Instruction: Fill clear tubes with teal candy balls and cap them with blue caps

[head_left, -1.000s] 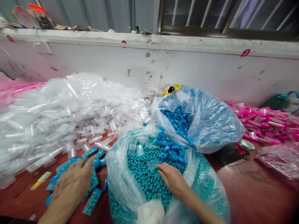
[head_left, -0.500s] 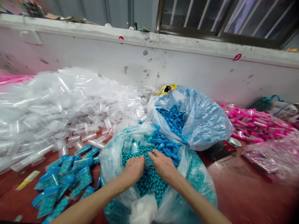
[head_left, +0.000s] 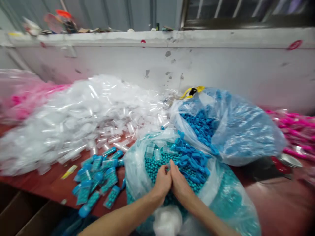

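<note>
My left hand (head_left: 162, 181) is closed over the teal beads (head_left: 157, 160), with a bit of clear plastic container (head_left: 168, 166) showing at its fingertips. Most of that container is hidden. Against it leans my right hand (head_left: 179, 183), its fingers stretched out and side by side, tips down at the beads; its palm is out of sight. The beads fill an open plastic bag (head_left: 135, 160). Blue caps (head_left: 194, 160) lie on the beads at the right, and a few clear containers (head_left: 149, 151) rest on them at the back left.
Filled containers with blue caps (head_left: 98, 177) lie left on the red table (head_left: 49, 183). Behind them rises a heap of clear containers (head_left: 81, 111). A bag of blue caps (head_left: 246, 131) stands back right, with pink pieces (head_left: 295, 131) beyond. A yellow tool (head_left: 69, 171) lies near the left edge.
My hands have come together; they were slightly apart over the beads. The right hand has turned from palm-down to more upright. The view has swung left, shifting everything to the right.
</note>
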`<state>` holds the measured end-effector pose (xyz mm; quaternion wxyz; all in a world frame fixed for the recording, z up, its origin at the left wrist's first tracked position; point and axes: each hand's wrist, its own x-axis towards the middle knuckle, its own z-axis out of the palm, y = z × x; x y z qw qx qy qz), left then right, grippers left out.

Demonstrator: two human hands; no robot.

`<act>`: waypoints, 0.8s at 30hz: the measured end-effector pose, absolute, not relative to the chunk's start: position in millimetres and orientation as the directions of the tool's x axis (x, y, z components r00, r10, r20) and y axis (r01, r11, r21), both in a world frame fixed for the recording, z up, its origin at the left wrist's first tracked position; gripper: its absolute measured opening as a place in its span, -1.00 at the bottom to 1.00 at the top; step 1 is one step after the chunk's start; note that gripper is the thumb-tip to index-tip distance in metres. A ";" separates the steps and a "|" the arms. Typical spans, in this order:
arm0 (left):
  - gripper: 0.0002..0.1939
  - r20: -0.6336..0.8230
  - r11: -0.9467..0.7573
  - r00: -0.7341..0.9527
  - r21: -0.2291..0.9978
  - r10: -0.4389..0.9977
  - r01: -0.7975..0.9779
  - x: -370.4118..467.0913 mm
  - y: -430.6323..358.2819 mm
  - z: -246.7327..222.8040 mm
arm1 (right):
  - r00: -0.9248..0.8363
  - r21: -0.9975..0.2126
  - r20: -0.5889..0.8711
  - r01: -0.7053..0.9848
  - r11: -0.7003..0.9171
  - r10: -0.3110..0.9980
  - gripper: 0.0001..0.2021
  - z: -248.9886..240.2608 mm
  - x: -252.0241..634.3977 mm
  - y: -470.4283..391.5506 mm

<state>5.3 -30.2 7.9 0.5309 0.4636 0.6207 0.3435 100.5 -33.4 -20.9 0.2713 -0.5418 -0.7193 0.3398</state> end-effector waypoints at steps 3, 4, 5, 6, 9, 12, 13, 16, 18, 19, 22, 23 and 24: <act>-0.78 -0.304 0.300 -0.039 0.896 0.952 0.327 8.4 -30.7 8.9 | -0.327 -0.866 0.024 0.465 0.183 0.945 -0.46 -29.2 102.8 -34.0; -0.79 -0.283 0.272 -0.037 0.868 0.958 0.416 5.5 -29.8 10.4 | -0.347 -0.874 0.022 0.448 0.187 0.938 -0.47 -27.7 104.3 -34.4; -0.78 -0.261 0.237 -0.025 0.825 0.965 0.512 1.2 -28.9 12.3 | -0.368 -0.873 0.013 0.450 0.191 0.930 -0.47 -23.8 106.4 -35.0; -0.77 -0.244 0.196 -0.003 0.774 0.970 0.602 -4.4 -28.2 14.5 | -0.395 -0.866 0.002 0.460 0.199 0.919 -0.49 -17.6 109.5 -35.6; -0.72 -0.243 0.062 0.125 0.640 0.962 0.766 -24.1 -25.5 19.6 | -0.437 -0.842 -0.018 0.492 0.222 0.899 -0.56 7.0 126.3 -34.7; -0.74 -0.293 -0.130 0.299 0.481 0.908 0.867 -36.6 -19.8 18.2 | -0.304 -0.837 -0.026 0.527 0.146 0.952 -0.59 23.5 155.1 -29.5; -0.76 -0.309 -0.180 0.335 0.438 0.890 0.881 -36.6 -17.1 16.4 | -0.248 -0.840 -0.034 0.532 0.107 0.968 -0.59 25.3 165.7 -27.9; -0.81 -0.337 -0.190 0.354 0.433 0.872 0.881 -22.3 -5.7 8.6 | -0.178 -0.830 -0.062 0.555 0.048 0.982 -0.60 22.6 189.4 -26.2; -0.82 -0.353 -0.160 0.341 0.454 0.871 0.877 -5.6 4.3 2.4 | -0.183 -0.755 -0.044 0.650 0.087 0.982 -0.65 18.9 193.2 -26.8; -0.82 -0.366 -0.136 0.331 0.468 0.870 0.873 2.6 9.5 -0.7 | -0.195 -0.678 -0.031 0.725 0.123 0.980 -0.67 17.7 191.2 -27.2; -0.82 -0.425 -0.035 0.299 0.526 0.854 0.850 19.0 22.3 -8.8 | -0.223 -0.325 -0.058 0.926 0.192 0.973 -0.74 18.8 177.1 -28.1; -0.81 -0.446 0.001 0.293 0.550 0.846 0.835 21.1 24.8 -10.8 | -0.228 -0.221 -0.091 0.954 0.203 0.969 -0.76 20.3 172.2 -28.7; -0.80 -0.463 0.035 0.290 0.575 0.838 0.817 22.0 26.3 -12.4 | -0.239 -0.152 -0.121 0.964 0.220 0.963 -0.80 22.0 168.0 -29.8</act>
